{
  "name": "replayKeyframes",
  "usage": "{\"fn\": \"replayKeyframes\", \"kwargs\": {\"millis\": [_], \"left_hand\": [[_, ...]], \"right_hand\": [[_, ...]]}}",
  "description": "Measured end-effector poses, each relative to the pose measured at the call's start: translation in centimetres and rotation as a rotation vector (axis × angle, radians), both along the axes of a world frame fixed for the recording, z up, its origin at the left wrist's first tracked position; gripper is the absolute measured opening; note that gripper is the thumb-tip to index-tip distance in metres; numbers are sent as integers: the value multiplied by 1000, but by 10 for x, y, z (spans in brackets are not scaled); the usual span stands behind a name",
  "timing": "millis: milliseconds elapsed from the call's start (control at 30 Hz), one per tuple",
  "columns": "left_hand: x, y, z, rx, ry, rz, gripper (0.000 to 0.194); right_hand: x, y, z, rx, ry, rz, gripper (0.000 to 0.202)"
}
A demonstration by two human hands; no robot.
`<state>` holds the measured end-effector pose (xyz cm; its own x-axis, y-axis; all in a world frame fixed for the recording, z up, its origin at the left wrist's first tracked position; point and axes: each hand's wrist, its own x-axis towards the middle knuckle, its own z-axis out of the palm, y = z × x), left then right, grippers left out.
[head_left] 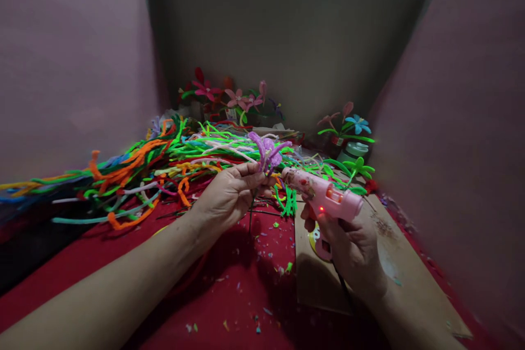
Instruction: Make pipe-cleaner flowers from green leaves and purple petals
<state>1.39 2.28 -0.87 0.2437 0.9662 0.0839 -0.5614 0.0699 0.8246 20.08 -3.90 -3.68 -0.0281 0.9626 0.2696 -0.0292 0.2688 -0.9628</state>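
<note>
My left hand pinches a purple pipe-cleaner flower just under its petals. A thin dark stem hangs below the fingers. Wrapped round the handle of a pink hot glue gun is my right hand. The gun's nozzle points left and sits close to the flower's base; I cannot tell whether they touch. A small red light glows on the gun's side. Its handle is mostly hidden by my fingers.
Behind the hands lies a heap of coloured pipe cleaners. Finished flowers stand at the back, with a blue flower at the right. A cardboard sheet rests on the red cloth, which is strewn with fuzzy scraps.
</note>
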Motion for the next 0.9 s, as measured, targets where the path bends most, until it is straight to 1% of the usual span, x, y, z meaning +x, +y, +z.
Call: {"fn": "replayKeyframes", "kwargs": {"millis": [100, 233, 333, 400, 600, 733, 900], "left_hand": [[0, 0, 0, 14, -1, -15, 12], [0, 0, -1, 9, -16, -18, 10], [1, 0, 0, 3, -17, -9, 9], [1, -1, 0, -5, -24, -6, 9], [1, -2, 1, -23, -31, -9, 8], [0, -1, 0, -7, -27, -28, 9], [0, -1, 1, 6, -34, -33, 7]], "right_hand": [[0, 0, -2, 21, -18, -23, 29], [0, 1, 1, 138, -102, -96, 22], [0, 1, 4, 228, -158, -121, 24], [0, 2, 5, 251, -176, -118, 27], [-2, 2, 6, 224, -166, -147, 29], [-2, 0, 5, 175, -150, -124, 29], [-3, 1, 5, 182, -118, -154, 21]]}}
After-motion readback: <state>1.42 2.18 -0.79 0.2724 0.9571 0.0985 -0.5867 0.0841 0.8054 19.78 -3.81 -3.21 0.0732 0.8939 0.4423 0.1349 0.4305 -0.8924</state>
